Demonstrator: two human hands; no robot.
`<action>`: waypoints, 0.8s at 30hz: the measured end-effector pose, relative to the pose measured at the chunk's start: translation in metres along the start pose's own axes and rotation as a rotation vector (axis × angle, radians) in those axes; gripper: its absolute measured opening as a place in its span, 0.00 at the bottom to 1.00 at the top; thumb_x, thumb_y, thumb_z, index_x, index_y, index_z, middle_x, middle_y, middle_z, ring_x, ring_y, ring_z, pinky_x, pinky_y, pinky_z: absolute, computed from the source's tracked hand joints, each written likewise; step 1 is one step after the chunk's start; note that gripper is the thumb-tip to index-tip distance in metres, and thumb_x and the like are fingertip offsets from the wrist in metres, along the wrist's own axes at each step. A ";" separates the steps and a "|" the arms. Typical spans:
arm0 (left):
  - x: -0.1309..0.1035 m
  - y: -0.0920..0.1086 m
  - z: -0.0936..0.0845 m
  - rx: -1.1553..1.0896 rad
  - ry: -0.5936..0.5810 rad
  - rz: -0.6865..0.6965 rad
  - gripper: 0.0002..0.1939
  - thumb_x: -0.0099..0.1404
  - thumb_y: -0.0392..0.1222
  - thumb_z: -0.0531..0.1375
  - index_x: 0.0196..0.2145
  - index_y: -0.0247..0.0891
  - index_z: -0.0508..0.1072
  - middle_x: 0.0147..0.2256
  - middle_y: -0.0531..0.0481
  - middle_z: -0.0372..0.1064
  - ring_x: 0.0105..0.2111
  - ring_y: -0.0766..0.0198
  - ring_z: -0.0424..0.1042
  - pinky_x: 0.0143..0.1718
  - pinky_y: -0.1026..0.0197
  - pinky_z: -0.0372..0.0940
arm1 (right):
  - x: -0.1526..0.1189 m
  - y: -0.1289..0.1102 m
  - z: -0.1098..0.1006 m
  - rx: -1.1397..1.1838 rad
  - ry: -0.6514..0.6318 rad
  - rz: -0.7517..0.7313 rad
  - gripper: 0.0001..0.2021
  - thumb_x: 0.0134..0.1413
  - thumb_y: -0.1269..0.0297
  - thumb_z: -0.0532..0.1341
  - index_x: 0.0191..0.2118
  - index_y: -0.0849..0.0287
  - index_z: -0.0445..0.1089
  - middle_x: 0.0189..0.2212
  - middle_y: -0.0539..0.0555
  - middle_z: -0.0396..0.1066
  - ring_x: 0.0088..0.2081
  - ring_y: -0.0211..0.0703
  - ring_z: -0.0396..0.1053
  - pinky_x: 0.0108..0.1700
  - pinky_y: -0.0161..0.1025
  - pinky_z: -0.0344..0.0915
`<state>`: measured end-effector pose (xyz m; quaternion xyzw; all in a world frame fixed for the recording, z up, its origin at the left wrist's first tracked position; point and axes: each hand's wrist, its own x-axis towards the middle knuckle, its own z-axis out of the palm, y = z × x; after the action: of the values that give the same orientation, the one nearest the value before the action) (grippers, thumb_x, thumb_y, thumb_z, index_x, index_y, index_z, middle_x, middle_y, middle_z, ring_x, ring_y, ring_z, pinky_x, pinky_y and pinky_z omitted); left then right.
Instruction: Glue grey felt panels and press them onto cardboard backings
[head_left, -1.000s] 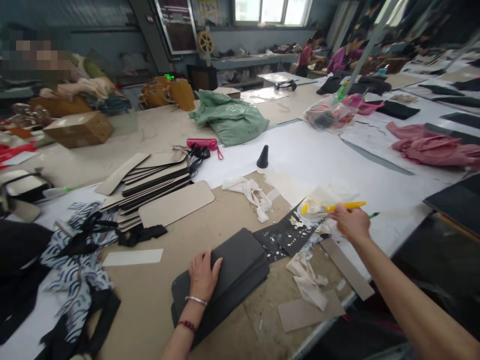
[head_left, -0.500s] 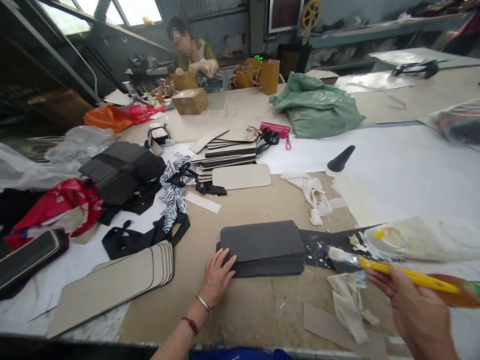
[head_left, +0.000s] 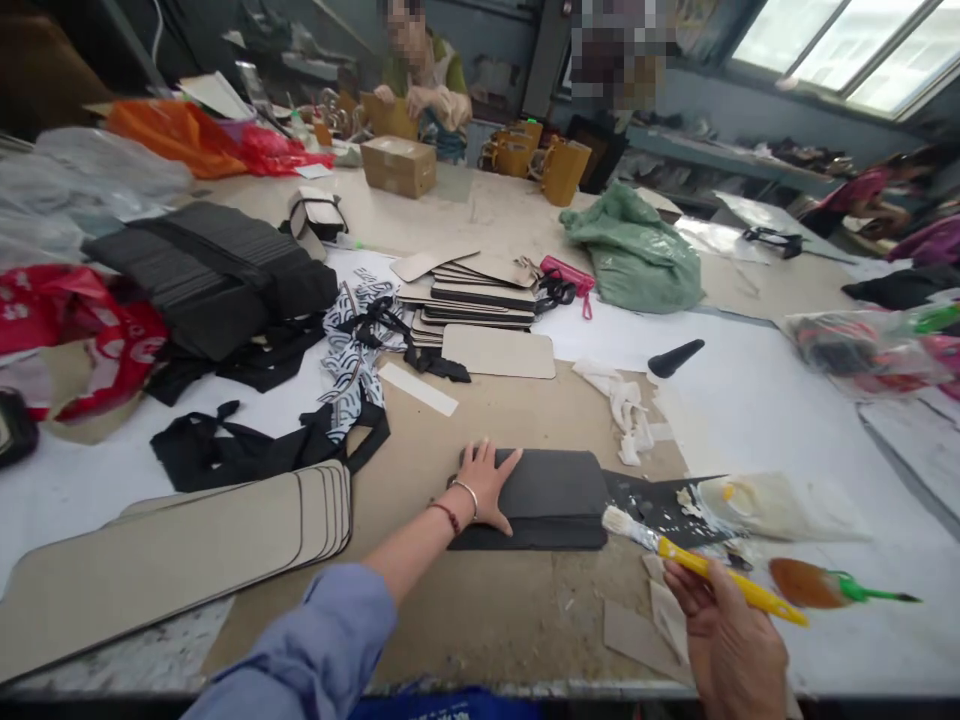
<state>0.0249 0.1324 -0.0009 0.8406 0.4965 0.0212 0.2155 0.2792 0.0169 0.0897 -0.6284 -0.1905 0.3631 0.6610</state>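
My left hand [head_left: 487, 487] lies with spread fingers on the left part of a stack of black rounded panels [head_left: 559, 485]. In my right hand [head_left: 731, 625] is a yellow-handled brush [head_left: 720, 572], its pale bristles pointing left, close to the stack's right edge. A black strip spotted with white [head_left: 652, 505] extends right from the stack. Beside it lies a translucent sheet [head_left: 787, 505] with a yellowish blob. An orange-brown bottle with a green nozzle [head_left: 806, 583] rests right of my right hand.
Beige panels [head_left: 187, 560] fan out at the front left; more beige panels [head_left: 499, 352] lie beyond the black stack. Black bundled pieces [head_left: 217, 270] sit at the left. A green bag [head_left: 637, 250] and a cardboard box [head_left: 399, 167] stand farther back. Other people work behind.
The view has turned right. My left hand has moved farther onto the black stack. The brush in my right hand has come left, nearer the stack's right edge.
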 end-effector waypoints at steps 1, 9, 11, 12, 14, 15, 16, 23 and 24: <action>0.005 0.000 -0.004 -0.001 -0.027 0.029 0.66 0.28 0.61 0.67 0.61 0.42 0.42 0.58 0.29 0.47 0.58 0.33 0.43 0.53 0.34 0.36 | -0.005 0.000 -0.006 -0.019 0.017 -0.007 0.13 0.35 0.60 0.67 0.28 0.62 0.69 0.23 0.52 0.73 0.23 0.40 0.72 0.27 0.34 0.72; -0.017 0.002 -0.007 -0.034 -0.010 0.149 0.61 0.30 0.55 0.68 0.60 0.42 0.47 0.56 0.31 0.51 0.55 0.36 0.50 0.53 0.37 0.41 | -0.043 0.006 -0.026 -0.056 0.154 -0.062 0.12 0.34 0.60 0.67 0.27 0.62 0.70 0.23 0.52 0.73 0.23 0.42 0.71 0.26 0.36 0.73; -0.031 -0.001 0.005 -0.070 0.023 0.160 0.61 0.30 0.60 0.67 0.60 0.40 0.47 0.59 0.30 0.45 0.58 0.34 0.42 0.54 0.34 0.37 | -0.044 0.010 -0.014 -0.065 0.143 -0.039 0.13 0.35 0.60 0.67 0.28 0.62 0.69 0.23 0.52 0.73 0.23 0.41 0.71 0.27 0.36 0.73; -0.038 -0.002 0.011 -0.091 0.064 0.164 0.60 0.31 0.62 0.66 0.60 0.40 0.48 0.60 0.30 0.43 0.59 0.34 0.39 0.54 0.34 0.36 | -0.044 0.012 -0.005 -0.064 0.130 -0.035 0.13 0.35 0.60 0.67 0.28 0.62 0.69 0.24 0.51 0.73 0.24 0.40 0.71 0.27 0.36 0.72; -0.056 -0.005 0.023 -0.123 0.171 0.182 0.52 0.39 0.61 0.65 0.59 0.40 0.51 0.60 0.32 0.44 0.60 0.39 0.38 0.55 0.35 0.38 | -0.043 0.019 0.018 -0.088 0.092 -0.042 0.14 0.36 0.59 0.67 0.30 0.62 0.69 0.25 0.51 0.73 0.24 0.39 0.71 0.29 0.36 0.72; -0.065 -0.006 0.028 -0.132 0.223 0.197 0.45 0.44 0.58 0.64 0.57 0.41 0.54 0.59 0.34 0.48 0.60 0.42 0.42 0.56 0.37 0.41 | -0.044 0.023 0.030 -0.123 0.068 -0.048 0.15 0.38 0.58 0.66 0.32 0.62 0.69 0.26 0.51 0.73 0.25 0.39 0.71 0.30 0.36 0.72; -0.074 -0.007 0.033 -0.138 0.265 0.214 0.37 0.50 0.54 0.62 0.55 0.41 0.58 0.56 0.35 0.54 0.59 0.45 0.47 0.56 0.39 0.45 | -0.045 0.028 0.044 -0.171 0.034 -0.051 0.16 0.40 0.57 0.65 0.35 0.62 0.68 0.26 0.51 0.73 0.26 0.40 0.72 0.31 0.37 0.72; -0.106 -0.011 0.048 -0.127 0.371 0.259 0.18 0.58 0.39 0.57 0.47 0.42 0.66 0.49 0.42 0.65 0.53 0.54 0.59 0.52 0.44 0.57 | -0.067 0.071 0.130 -0.371 -0.286 -0.016 0.18 0.46 0.51 0.60 0.37 0.60 0.66 0.27 0.52 0.71 0.28 0.44 0.71 0.34 0.42 0.71; -0.106 -0.011 0.048 -0.126 0.369 0.256 0.18 0.58 0.39 0.57 0.48 0.42 0.66 0.49 0.42 0.65 0.53 0.54 0.59 0.52 0.44 0.57 | -0.070 0.077 0.138 -0.381 -0.329 -0.012 0.17 0.47 0.50 0.59 0.37 0.60 0.66 0.28 0.52 0.71 0.29 0.44 0.71 0.35 0.43 0.71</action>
<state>-0.0253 0.0312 -0.0298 0.8635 0.4145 0.2326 0.1685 0.1167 0.0578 0.0487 -0.6730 -0.3639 0.4142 0.4930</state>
